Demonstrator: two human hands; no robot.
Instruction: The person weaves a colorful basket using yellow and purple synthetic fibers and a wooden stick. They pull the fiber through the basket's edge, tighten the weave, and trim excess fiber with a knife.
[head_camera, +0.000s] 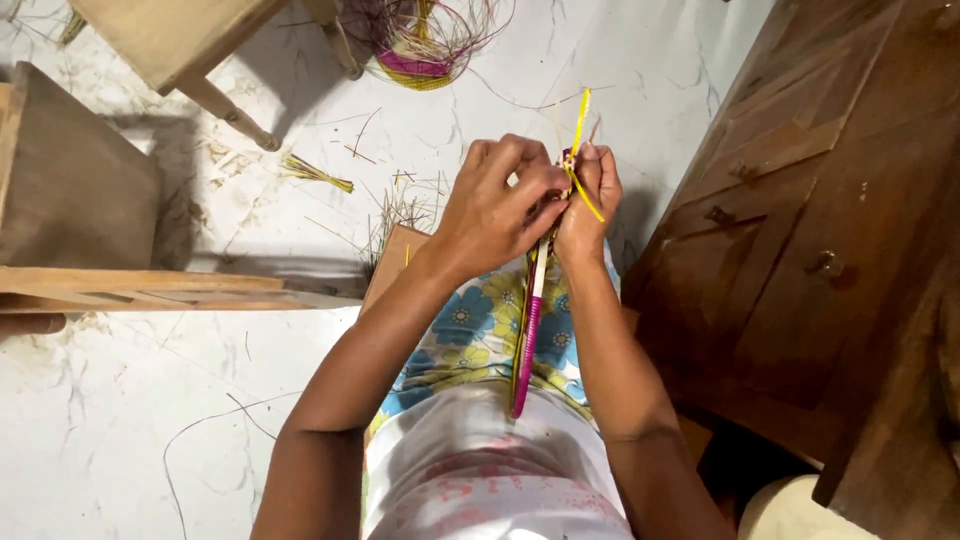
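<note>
pinching a yellow strip (580, 160) and pink woven band (528, 340), fingers closed tight: left hand (495, 205), right hand (590, 200)

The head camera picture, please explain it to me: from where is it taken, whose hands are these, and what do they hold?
There is no machine here. The camera sits on a person's head and looks down, so you see that person's own arms and lap. The left hand and the right hand meet and pinch a narrow woven strip, pink with pale bands, which hangs down toward the lap. Thin yellow strands stick up from the grip. Below lies a white marbled floor scattered with cut straw bits. A coil of pink and yellow strands lies farther off. A dark wooden cabinet stands on the right.
</note>
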